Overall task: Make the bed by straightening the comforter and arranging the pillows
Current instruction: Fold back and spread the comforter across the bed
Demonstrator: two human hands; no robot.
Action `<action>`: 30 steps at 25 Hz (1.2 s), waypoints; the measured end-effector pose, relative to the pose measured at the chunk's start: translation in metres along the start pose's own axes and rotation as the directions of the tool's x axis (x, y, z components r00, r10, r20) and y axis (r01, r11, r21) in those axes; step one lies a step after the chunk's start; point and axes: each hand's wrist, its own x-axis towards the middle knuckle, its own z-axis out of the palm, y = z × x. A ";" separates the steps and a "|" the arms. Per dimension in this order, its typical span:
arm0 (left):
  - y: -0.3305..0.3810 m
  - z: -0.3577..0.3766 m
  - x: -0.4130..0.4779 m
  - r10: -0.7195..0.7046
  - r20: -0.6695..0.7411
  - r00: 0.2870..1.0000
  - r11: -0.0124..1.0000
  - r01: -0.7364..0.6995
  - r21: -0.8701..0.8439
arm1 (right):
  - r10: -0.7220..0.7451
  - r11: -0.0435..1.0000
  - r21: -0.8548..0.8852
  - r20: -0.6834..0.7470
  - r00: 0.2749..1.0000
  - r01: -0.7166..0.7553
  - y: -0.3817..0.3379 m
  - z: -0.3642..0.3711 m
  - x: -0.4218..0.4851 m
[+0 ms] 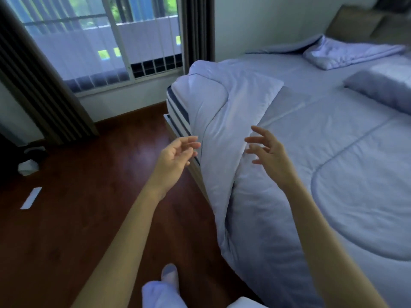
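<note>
Your left hand (175,155) and right hand (270,155) hover with fingers apart, holding nothing; the comforter (222,121) lies bunched over the bed's foot corner; pinch its edge with both hands, then draw evenly toward the pillows (382,87).

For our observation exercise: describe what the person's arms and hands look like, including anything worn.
Both forearms are bare, with no sleeves in view. The left hand and right hand show no gloves, rings, watch or bracelets. Fingers are slender; nails are too blurred to judge.
</note>
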 end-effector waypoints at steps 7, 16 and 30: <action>0.011 -0.047 0.163 0.060 0.208 0.976 0.998 -0.056 -0.022 | 0.179 0.983 0.079 -0.258 0.949 -0.164 0.009 0.075 0.086; -0.020 0.005 0.372 0.064 0.504 0.861 0.993 -0.105 0.054 | 0.213 0.976 0.077 -0.524 0.825 -0.204 0.046 0.044 0.249; -0.083 0.171 0.565 -0.118 0.918 0.380 0.886 -0.377 0.270 | 0.460 0.830 0.228 -0.797 0.391 -0.509 0.146 0.002 0.337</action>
